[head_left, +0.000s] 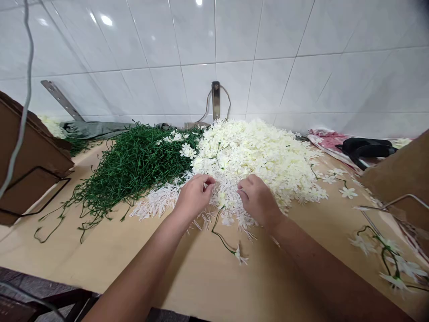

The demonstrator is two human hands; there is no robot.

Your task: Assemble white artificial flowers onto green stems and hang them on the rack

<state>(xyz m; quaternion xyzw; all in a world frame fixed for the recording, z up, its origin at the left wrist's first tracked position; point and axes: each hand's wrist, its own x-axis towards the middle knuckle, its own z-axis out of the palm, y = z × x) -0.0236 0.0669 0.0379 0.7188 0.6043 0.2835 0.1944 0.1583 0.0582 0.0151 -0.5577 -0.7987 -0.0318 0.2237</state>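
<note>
Along the back edge of your table (110,264), a grey cloth (97,129) lies toward the left and a red-and-white cloth (330,137) toward the right, with a black object (367,146) on or beside the latter. A brown cardboard box (27,147) stands at the left edge beside a black wire frame (42,208), and a brown cardboard piece (398,174) stands at the right edge; both are well apart from your hands. A grey cable (24,112) hangs at far left. Nothing blocks the space between your hands.

Your left hand (196,192) has its thumb and forefinger curled nearly together; your right hand (256,194) has its fingers bent toward the thumb. You are at the near side of the white flower heads (258,150), heaped at the middle of the back edge, and I cannot tell whether either hand grips anything. White sticks (157,202) spread under and left of your left hand; green stems (137,163) are heaped beyond them, toward the left edge. A flowered stem (217,233) lies between your wrists, its lower bloom pointing to the front edge.

Count one such stem there, two heaps, two metal brackets (216,102) on the wall; the flower heads, sticks and green stems are too many to count.
</note>
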